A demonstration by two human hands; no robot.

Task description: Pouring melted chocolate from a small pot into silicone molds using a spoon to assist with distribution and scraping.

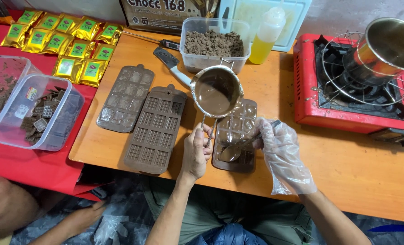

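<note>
Orange wooden table point(347, 172) with a red cloth point(29, 168) on its left side, so it's pretty crowded. Red camp stove point(347, 104) sits far right with a steel pot point(385, 47) on it. Two filled chocolate moulds point(141, 113) lie mid-table, and a clear mould point(233, 134) is just right of them. Left hand point(196, 152) grips the handle of a small saucepan point(216, 92) full of melted chocolate, tipped over the clear mould. Gloved right hand point(279, 145) pinches a spoon point(238, 149), bowl resting at that mould.
</note>
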